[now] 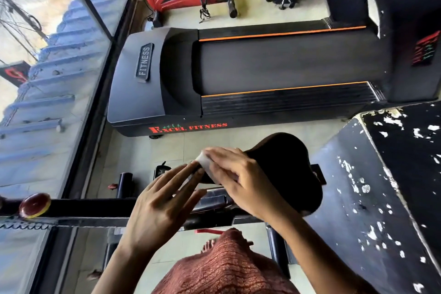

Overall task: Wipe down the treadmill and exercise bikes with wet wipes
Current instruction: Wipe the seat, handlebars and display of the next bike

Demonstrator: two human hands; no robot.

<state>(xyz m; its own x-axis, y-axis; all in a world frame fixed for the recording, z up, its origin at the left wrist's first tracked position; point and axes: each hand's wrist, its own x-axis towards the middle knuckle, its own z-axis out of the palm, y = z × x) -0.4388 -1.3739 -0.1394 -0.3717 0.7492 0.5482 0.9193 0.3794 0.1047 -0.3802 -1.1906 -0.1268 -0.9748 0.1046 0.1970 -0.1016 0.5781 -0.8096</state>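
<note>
Rust knit garment (229, 267) under my wrists | right hand (241, 179) curls round wet wipe (204, 162) on bike saddle (288, 164) nose | left hand (162, 200) flat, touching wipe | risk: wipe may bunch, skipping patches | treadmill (238, 74) beyond both hands.

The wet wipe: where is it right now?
In the head view the wet wipe is low in the centre, on the narrow end of the bike seat, under the right hand, left hand beside it.
</note>
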